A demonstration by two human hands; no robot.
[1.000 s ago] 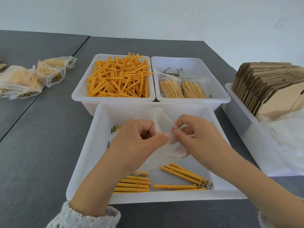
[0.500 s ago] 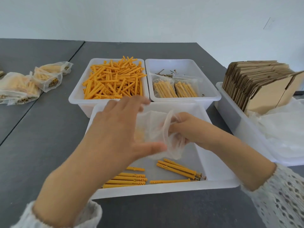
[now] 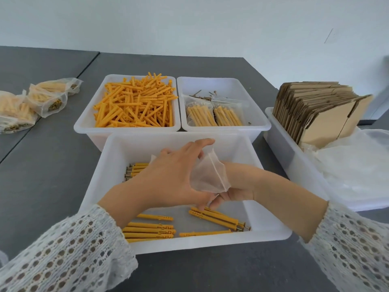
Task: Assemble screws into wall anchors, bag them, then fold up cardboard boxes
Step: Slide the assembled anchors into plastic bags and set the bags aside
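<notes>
Bright, even, soft-shadowed daylight; sharp centre, wide-angle bending and slight blur toward edges.

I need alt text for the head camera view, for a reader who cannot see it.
Two hands, left hand and right hand, hold a small clear plastic bag open over a white tray of assembled orange anchors. Behind it stand a tray of loose anchors and a tray with screws and filled bags; flat cardboard boxes stand at right.

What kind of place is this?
Probably a small packing workbench: a bin of loose orange wall anchors, finished bags of anchors on the grey table, and flat cardboard boxes stacked ready for folding.
</notes>
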